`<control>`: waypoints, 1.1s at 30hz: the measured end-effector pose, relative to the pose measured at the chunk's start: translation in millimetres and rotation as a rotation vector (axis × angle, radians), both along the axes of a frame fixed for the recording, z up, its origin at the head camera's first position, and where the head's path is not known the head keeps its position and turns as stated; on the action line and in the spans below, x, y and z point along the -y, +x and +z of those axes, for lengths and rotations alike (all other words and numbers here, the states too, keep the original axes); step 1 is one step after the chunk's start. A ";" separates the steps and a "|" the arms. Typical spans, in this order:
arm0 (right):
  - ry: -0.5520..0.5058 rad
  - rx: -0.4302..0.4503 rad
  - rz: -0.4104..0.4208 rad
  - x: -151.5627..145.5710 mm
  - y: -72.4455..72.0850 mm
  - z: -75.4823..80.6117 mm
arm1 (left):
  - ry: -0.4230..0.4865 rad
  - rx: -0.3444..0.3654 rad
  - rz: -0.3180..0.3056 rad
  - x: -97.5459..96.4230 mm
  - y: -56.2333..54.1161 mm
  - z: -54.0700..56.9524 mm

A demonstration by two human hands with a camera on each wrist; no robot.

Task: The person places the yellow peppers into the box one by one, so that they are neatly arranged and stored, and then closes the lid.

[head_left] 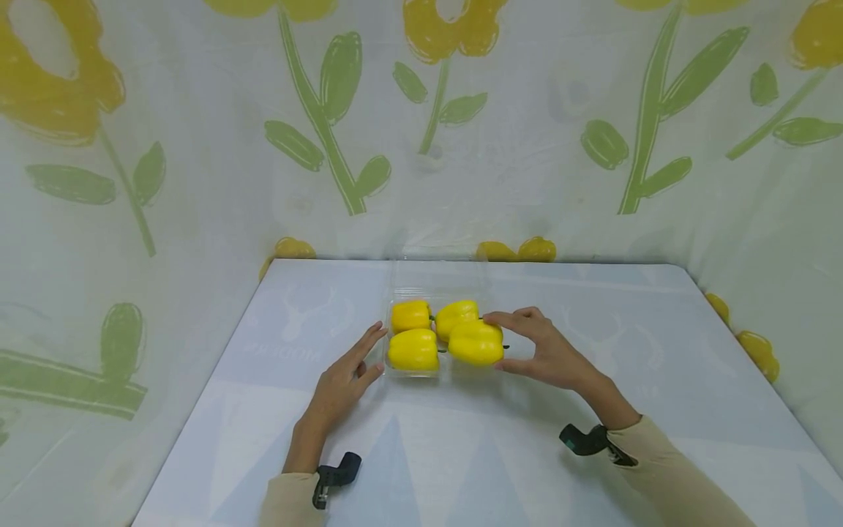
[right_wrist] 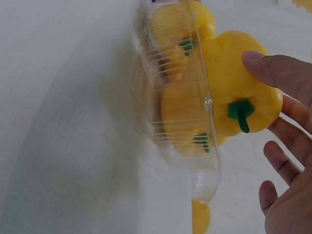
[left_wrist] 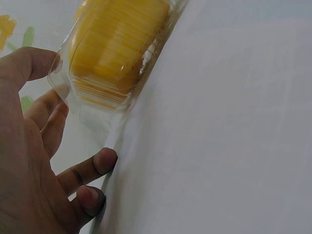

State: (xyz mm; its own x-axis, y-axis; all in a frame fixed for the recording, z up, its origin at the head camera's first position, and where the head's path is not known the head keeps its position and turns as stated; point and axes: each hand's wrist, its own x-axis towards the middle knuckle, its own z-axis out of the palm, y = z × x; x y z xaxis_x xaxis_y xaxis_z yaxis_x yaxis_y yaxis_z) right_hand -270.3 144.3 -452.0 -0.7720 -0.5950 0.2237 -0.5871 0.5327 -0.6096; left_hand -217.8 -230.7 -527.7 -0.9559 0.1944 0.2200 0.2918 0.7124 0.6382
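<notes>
My right hand (head_left: pixel 549 351) grips a yellow bell pepper (head_left: pixel 476 343) between thumb and fingers. In the right wrist view that pepper (right_wrist: pixel 241 83), with its green stem, sits above the rim of a clear plastic container (right_wrist: pixel 209 126), partly over another pepper. At the container's left side, my left hand (head_left: pixel 344 384) holds its edge; the left wrist view shows thumb and fingertips at the clear rim (left_wrist: pixel 58 80). Three more yellow bell peppers lie inside: one front left (head_left: pixel 413 350), one back left (head_left: pixel 410 316), one back right (head_left: pixel 456 316).
The container's clear lid (head_left: pixel 437 274) stands open towards the back edge of the white patterned table (head_left: pixel 421 454). Behind and beside the table hangs a flower-print cloth (head_left: pixel 520 146). A black camera mount (head_left: pixel 336 476) is on each wrist.
</notes>
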 end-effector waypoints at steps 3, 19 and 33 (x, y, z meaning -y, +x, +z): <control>0.013 0.011 -0.002 1.4 0.2 -2.3 | 0.000 0.006 -0.002 0.2 -0.2 0.5; 0.027 -0.016 0.038 4.2 -5.3 -15.8 | -0.004 0.009 0.003 0.6 -1.6 -2.0; 0.016 -0.007 0.039 8.6 -8.2 -22.0 | -0.010 0.029 0.011 0.0 -1.9 0.9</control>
State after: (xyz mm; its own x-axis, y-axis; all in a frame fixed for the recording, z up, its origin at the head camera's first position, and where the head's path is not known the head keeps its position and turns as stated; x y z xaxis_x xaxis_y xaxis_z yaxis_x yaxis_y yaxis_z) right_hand -278.5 135.7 -474.0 -0.7465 -0.6282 0.2193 -0.6119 0.5186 -0.5972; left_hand -219.7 -230.7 -526.8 -0.9640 0.1855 0.1907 0.2653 0.7218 0.6392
